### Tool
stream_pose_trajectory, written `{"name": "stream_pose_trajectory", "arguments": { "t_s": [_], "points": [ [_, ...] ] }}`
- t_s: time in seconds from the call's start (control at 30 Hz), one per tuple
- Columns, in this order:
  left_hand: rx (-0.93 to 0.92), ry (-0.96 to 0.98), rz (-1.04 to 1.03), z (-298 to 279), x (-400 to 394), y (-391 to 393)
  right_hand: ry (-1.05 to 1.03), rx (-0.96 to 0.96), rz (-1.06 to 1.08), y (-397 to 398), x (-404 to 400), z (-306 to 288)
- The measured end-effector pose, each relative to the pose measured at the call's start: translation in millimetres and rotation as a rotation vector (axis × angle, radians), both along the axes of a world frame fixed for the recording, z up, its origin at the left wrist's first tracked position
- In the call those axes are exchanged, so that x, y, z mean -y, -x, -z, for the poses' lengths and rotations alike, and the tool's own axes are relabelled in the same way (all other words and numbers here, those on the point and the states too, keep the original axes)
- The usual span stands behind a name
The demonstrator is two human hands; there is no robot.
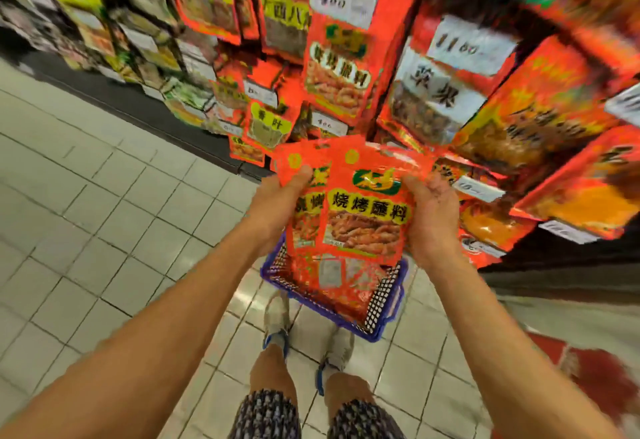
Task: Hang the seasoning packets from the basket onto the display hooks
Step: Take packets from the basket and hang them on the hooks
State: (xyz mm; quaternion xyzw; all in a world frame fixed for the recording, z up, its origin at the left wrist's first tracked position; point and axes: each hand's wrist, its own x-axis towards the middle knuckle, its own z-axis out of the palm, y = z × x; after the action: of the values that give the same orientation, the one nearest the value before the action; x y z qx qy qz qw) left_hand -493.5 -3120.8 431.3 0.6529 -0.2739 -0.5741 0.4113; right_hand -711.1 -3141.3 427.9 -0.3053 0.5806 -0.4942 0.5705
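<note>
I hold a small stack of red seasoning packets (363, 210) in front of me, fanned so that two fronts show. My left hand (280, 203) grips the stack's left edge with the thumb on top. My right hand (429, 217) grips its right edge. Directly below on the floor stands a blue basket (384, 310) with more red packets (332, 279) in it. Packets of the same kind (341, 68) hang on the display just above my hands, under a white price tag (341, 0).
The display rack of red and orange hanging packets (519, 103) fills the upper right, blurred. Shelves with other goods (114, 23) run along the upper left. Pale floor tiles (86, 213) spread to the left. My feet (308, 328) stand just behind the basket.
</note>
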Motion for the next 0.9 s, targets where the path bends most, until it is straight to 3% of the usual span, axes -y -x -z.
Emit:
{"name": "stream_pose_trajectory", "arguments": {
  "t_s": [0.27,0.43,0.63,0.9],
  "points": [
    [0.086,0.426,-0.131,-186.2,39.4,-11.3,0.388,0.048,0.002,16.5,35.5,-195.6],
    [0.059,0.624,-0.064,-265.4,54.5,-20.5,0.576,-0.052,0.006,13.4,44.2,-280.6],
    [-0.009,0.775,0.008,-336.3,80.2,-47.3,0.669,-0.112,0.115,-4.6,59.8,-358.7],
    [0.082,0.996,-0.015,-389.0,120.9,-91.8,0.759,-0.131,0.212,-38.1,104.9,-433.5]
  ]
}}
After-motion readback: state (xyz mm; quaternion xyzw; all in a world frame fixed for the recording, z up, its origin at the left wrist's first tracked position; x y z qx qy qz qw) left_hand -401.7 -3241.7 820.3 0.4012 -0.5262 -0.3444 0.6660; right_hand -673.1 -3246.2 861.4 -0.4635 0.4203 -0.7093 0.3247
